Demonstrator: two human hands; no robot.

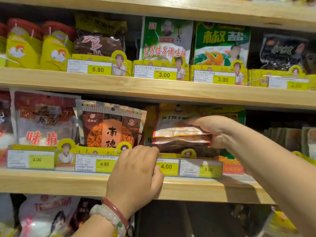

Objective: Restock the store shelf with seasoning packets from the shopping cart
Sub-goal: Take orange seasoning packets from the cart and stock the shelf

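My right hand point(212, 130) grips a small stack of seasoning packets point(181, 135), held flat and edge-on, in the middle shelf slot above the 4.00 tag. Behind the stack stands a yellow-orange packet point(172, 113) of the same slot. My left hand point(136, 173), with bracelets on its wrist, has its fingers curled over the yellow price-tag rail point(193, 166) at the front edge of the middle wooden shelf point(68, 183). The shopping cart is out of sight.
An orange-brown packet point(111, 129) and a red-and-white packet point(42, 120) stand to the left. The upper shelf point(153, 89) carries green packets point(165, 40), yellow chicken bags point(24, 45) and dark packets. More packets point(49, 218) lie on the shelf below.
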